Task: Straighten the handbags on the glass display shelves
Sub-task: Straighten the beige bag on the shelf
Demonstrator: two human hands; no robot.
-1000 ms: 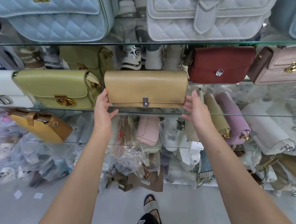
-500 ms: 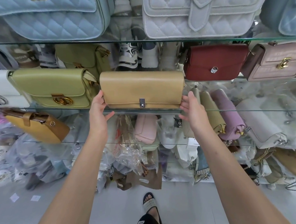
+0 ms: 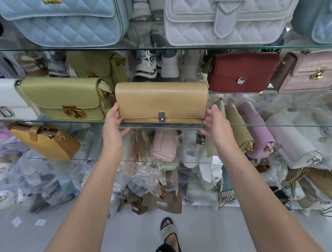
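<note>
A tan flap handbag (image 3: 161, 99) with a silver clasp stands upright at the front edge of the middle glass shelf (image 3: 274, 126). My left hand (image 3: 113, 127) touches its lower left corner with relaxed fingers. At the bag's lower right corner my right hand (image 3: 216, 124) sits with its fingers spread and slightly bent, a small gap between them and the bag. A green bag (image 3: 62, 99) with a gold clasp stands to the left, close to the tan one. A dark red bag (image 3: 243, 72) and a pink bag (image 3: 310, 71) stand to the right, further back.
Quilted blue (image 3: 67, 18) and white (image 3: 227, 16) bags fill the top shelf. A mustard bag (image 3: 47, 143), pink, olive and lilac bags and plastic-wrapped stock crowd the lower shelves. My sandalled foot (image 3: 169, 233) is on the grey floor below.
Both hands have eased off the tan bag's sides and dropped slightly to its lower corners. The bag stays in the same spot on the shelf.
</note>
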